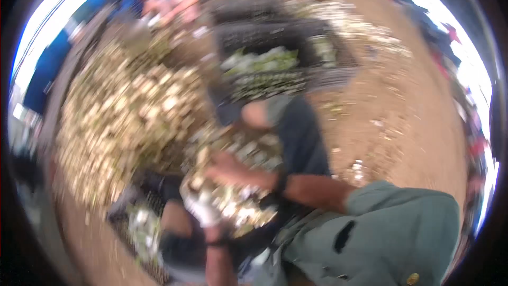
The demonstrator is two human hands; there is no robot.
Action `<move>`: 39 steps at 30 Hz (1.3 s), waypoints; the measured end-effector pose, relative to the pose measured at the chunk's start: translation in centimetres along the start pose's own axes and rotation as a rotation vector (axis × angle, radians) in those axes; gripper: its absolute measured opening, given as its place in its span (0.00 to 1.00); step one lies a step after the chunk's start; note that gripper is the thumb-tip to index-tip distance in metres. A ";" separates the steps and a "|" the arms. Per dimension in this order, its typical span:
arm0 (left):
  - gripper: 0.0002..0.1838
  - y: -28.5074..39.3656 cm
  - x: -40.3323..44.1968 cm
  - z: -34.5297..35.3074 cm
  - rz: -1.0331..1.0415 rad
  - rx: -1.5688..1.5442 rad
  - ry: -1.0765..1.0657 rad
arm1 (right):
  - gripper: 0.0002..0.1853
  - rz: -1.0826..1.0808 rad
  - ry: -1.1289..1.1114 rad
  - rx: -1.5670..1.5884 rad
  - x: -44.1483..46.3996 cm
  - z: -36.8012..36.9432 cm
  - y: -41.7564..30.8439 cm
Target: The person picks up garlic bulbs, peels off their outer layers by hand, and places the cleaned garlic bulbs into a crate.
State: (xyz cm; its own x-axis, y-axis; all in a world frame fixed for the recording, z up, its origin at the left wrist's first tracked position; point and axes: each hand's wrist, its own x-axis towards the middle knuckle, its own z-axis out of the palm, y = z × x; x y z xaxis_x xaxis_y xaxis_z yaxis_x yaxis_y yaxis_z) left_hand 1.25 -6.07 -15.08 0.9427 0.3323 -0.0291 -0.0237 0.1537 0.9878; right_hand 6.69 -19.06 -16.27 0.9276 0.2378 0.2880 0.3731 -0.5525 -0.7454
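Note:
My left hand (202, 211), in a whitish glove, is closed around a pale tan vegetable (196, 182) low between my knees. My bare right hand (230, 169), with a dark band at its wrist, is curled just above the left. Motion blur hides what its fingers grip; a pale yellowish piece (203, 157) shows at their tips. Below and around both hands lie loose whitish-green pieces (241, 209) that look like vegetables or trimmings. Their exact kind is too blurred to tell.
A large heap of pale vegetables or trimmings (132, 111) rises to the left. Black crates (259, 37) holding white-green vegetables (262, 61) stand ahead, and another crate (124, 209) is by my left knee. Beyond the heap another person (177, 0) is bent forward. Scraps litter the brown ground (413, 127).

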 end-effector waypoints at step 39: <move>0.37 1.4 1.5 -2.1 -0.261 -0.319 -0.280 | 0.13 0.441 -0.236 0.824 0.9 -3.4 -7.7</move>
State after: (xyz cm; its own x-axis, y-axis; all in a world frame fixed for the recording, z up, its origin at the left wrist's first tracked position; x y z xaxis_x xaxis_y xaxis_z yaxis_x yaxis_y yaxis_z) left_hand 1.95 -3.37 -14.10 0.9829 -0.0109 -0.1837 0.1654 0.4901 0.8558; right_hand 4.74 -17.33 -8.22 0.9203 0.3472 -0.1800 -0.2213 0.0828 -0.9717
